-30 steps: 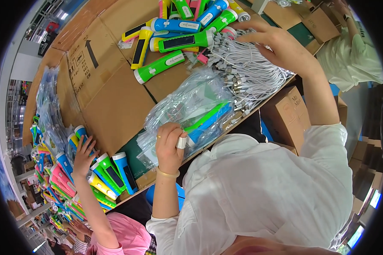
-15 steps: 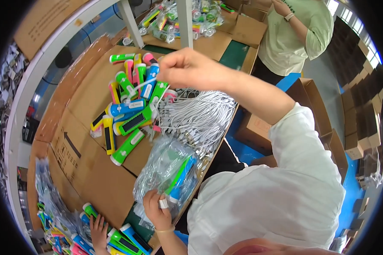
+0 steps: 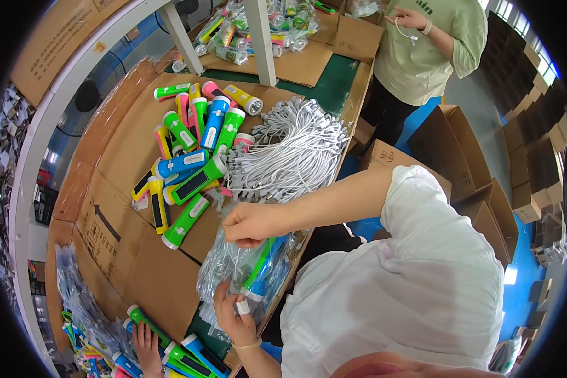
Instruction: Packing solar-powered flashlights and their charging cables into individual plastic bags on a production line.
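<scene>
My right hand [image 3: 249,225] is closed above the clear plastic bags [image 3: 215,268], at their upper edge. A white cable [image 3: 238,253] seems to hang from its fingers, partly lost against the shiny plastic. Lower down, my left hand [image 3: 234,318], with a white wrap on one finger, pinches the edge of a clear bag. Within that bag lie a green and a blue flashlight [image 3: 256,286]. Beyond my right hand is a heap of white cables [image 3: 290,157]. To its left, several green, blue, yellow and pink flashlights [image 3: 189,165] are piled on the cardboard.
At the lower left, a co-worker's hand [image 3: 147,348] rests on more flashlights [image 3: 192,356] beside stacked clear bags [image 3: 85,293]. Another person [image 3: 431,57] at the top right holds a white cable. A white post [image 3: 259,44] rises near bagged flashlights [image 3: 233,47]; open cartons [image 3: 450,148] stand rightward.
My right hand has come down from above the flashlight pile to the plastic bags, carrying the white cable. My left hand stays at the bag. The far person's hand now shows a white cable.
</scene>
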The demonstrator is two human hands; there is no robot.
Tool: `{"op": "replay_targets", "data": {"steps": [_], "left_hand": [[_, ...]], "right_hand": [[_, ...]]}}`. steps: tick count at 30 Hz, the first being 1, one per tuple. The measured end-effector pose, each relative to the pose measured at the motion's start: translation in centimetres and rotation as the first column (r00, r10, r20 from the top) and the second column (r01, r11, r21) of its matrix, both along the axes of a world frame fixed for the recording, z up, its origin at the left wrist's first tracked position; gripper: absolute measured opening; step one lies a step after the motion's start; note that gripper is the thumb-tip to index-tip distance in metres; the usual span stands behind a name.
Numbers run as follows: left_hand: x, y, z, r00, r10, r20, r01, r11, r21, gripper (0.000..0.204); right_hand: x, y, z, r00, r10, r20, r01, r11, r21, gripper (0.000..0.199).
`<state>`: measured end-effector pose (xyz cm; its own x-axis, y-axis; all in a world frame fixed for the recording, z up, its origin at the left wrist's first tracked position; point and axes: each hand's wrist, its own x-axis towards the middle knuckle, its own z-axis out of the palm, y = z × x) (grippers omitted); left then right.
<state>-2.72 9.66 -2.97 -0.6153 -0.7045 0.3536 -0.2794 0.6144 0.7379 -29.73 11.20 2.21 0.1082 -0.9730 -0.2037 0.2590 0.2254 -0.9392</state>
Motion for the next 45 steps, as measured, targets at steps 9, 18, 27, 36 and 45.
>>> {"op": "replay_targets", "data": {"steps": [9,18,27,36,45], "left_hand": [[-0.3,0.0,0.0,1.000,0.014,0.009,-0.014,1.000,-0.009,0.006],[-0.5,-0.1,-0.5,1.000,-0.015,0.010,0.016,0.997,-0.074,0.009],[-0.6,-0.4,-0.6,0.998,-0.044,-0.038,0.041,0.995,-0.089,0.012],[0.5,-0.1,-1.0,0.999,0.034,-0.018,-0.034,0.999,-0.037,0.015],[-0.5,-0.2,-1.0,0.995,0.097,0.008,-0.097,0.995,-0.005,0.014]], "right_hand": [[1.0,0.6,-2.2,0.802,-0.034,-0.597,-0.207,0.921,-0.331,0.024],[4.3,0.5,-3.9,0.216,-0.227,-0.950,-0.475,0.826,-0.305,0.015],[5.4,-0.6,-2.7,0.330,0.133,-0.935,-0.526,0.848,-0.065,0.014],[5.3,-1.5,-3.4,0.739,0.277,-0.614,-0.534,0.796,-0.284,0.039],[3.4,-2.8,-6.9,0.658,0.285,-0.697,-0.697,0.580,-0.422,0.046]]}}
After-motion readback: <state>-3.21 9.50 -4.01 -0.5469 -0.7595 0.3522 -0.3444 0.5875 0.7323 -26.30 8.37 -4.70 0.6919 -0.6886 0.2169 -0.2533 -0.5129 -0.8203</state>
